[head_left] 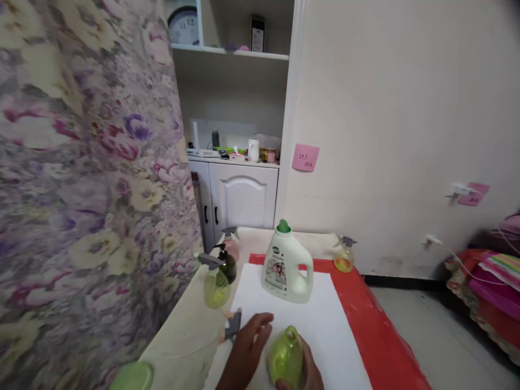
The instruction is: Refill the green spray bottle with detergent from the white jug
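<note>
My right hand (312, 372) is wrapped round a small green translucent bottle (285, 357) with no top on its neck, held over the white sheet (320, 325) at the near edge. My left hand (246, 349) rests just left of the bottle, fingers stretched out flat on the sheet. Its fingertips lie next to a grey trigger sprayer head (232, 325) lying on the table. A white detergent jug (287, 269) with a green cap stands upright behind the hands.
Three spray bottles cluster at the left: yellow-green (215, 284), dark (227, 264), pink (232, 244). Another yellow one (344, 258) stands on the red cloth (365, 319). A green lid (132, 377) lies at the near left. A floral curtain (81, 189) hangs close on the left.
</note>
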`<state>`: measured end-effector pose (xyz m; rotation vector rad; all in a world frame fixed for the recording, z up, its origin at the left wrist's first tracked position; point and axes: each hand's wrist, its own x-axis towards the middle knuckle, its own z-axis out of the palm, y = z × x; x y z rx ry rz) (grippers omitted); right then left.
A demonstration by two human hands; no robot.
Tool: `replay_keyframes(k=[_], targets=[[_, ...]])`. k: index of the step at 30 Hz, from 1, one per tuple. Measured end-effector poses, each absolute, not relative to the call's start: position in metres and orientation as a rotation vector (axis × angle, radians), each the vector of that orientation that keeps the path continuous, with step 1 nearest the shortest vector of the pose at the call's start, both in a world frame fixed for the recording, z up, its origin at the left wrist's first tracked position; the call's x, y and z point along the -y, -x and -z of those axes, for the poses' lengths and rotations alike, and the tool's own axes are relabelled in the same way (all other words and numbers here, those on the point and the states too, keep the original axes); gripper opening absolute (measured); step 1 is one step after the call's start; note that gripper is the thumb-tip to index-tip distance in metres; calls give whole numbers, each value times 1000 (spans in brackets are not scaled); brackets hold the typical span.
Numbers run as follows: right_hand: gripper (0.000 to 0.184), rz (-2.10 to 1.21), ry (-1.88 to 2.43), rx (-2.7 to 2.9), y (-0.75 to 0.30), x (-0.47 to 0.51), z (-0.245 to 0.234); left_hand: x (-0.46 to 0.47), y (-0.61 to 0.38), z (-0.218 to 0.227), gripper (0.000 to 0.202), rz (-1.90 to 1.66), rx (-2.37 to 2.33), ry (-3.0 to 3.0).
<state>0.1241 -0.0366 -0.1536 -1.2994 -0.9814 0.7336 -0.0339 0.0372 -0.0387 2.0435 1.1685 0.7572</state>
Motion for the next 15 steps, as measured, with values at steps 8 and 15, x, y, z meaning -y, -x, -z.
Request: replay_keyframes(k=[8,15], targets=[[85,-623,1314,998,-127,40,159,-54,81,52,48,-424,-1758,-2305],[83,-640,1318,813,-136,43,144,-53,86,57,52,-241,-1897,-2367]])
